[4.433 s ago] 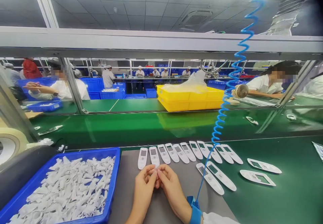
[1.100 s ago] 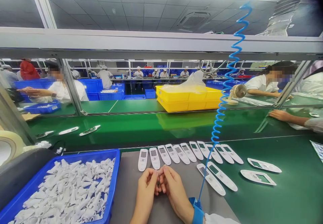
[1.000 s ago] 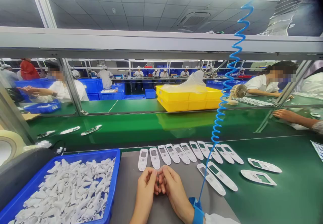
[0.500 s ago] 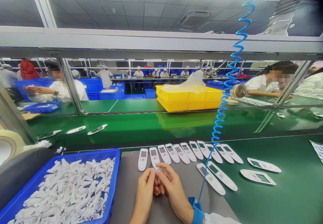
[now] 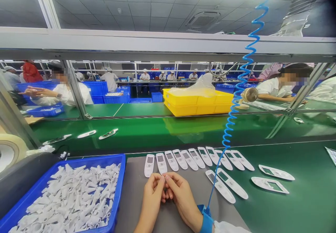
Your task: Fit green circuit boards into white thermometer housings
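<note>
My left hand (image 5: 153,191) and my right hand (image 5: 181,193) meet over the grey mat (image 5: 131,198), thumbs and forefingers pinched together at the tips. Whatever they hold is too small and too covered by fingers to make out. Just beyond the fingertips, a row of white handset-shaped casings (image 5: 149,166) with dark windows runs to the right. Two longer white casings (image 5: 220,187) lie to the right of my right hand. Around my right wrist is a blue strap (image 5: 206,220) tied to a coiled blue cord (image 5: 228,131).
A blue tray (image 5: 121,180) piled with small white plastic parts (image 5: 76,198) stands at the left. Two window-cut casings (image 5: 270,185) lie on the green surface at right. Yellow bins (image 5: 196,103) stand beyond the green belt (image 5: 147,131). Co-workers sit across the line.
My right forefinger has curled in from a straighter position, and the fingertips press closer together. Pieces on the green belt have shifted to the right.
</note>
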Available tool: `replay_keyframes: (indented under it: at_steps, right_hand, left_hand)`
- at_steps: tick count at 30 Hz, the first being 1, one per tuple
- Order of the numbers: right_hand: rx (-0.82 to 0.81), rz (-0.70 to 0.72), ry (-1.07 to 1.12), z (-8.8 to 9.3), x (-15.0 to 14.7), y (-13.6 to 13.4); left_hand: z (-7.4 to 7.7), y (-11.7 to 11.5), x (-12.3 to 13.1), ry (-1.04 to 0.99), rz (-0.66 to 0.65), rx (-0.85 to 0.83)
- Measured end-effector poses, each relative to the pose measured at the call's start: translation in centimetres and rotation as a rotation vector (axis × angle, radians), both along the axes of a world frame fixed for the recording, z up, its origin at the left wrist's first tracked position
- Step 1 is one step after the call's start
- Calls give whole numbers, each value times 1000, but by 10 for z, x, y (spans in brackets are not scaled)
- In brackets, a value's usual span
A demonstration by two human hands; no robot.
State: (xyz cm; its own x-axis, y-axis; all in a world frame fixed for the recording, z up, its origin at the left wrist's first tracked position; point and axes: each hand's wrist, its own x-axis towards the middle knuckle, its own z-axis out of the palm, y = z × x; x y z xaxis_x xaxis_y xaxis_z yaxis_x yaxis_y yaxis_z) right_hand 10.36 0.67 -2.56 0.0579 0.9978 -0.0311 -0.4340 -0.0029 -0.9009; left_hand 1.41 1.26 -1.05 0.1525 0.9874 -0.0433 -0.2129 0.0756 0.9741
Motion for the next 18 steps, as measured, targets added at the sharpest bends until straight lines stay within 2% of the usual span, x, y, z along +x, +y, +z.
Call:
replay_keyframes:
  at_steps: [10,18]
  right_hand:
    - [7,8,1,-3,-3,0]
    - [19,10,33,3,-3,-4]
  left_hand:
    - [2,-3,2,72,-37,7]
    - [4,-2,2,78,-56,-1]
